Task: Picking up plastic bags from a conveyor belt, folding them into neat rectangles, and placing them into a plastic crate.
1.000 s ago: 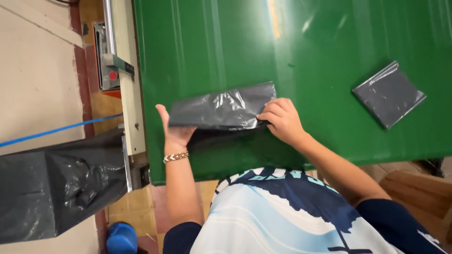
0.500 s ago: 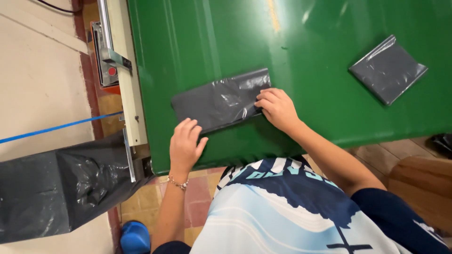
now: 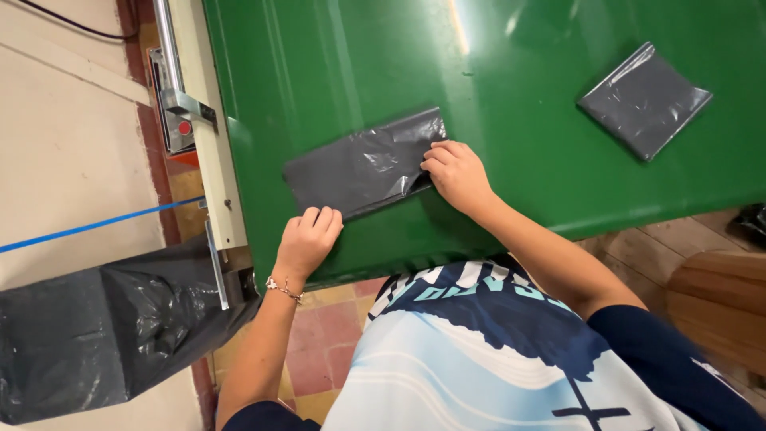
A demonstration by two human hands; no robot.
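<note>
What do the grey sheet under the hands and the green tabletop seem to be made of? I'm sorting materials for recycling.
Grey sheet: apparently thin plastic film, slightly glossy, shown by fine crinkles and light glints. Green tabletop: smooth and hard with a glossy, seemingly painted or laminated finish, shown by streaky reflections; the core is hidden.

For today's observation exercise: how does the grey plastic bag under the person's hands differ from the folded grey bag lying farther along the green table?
The bag under the hands is a long, crinkled rectangle; the folded bag is a smaller, smoother square. The right hand presses the first, the left hand at its corner; the second lies untouched. Both are grey plastic on the green table.
</note>
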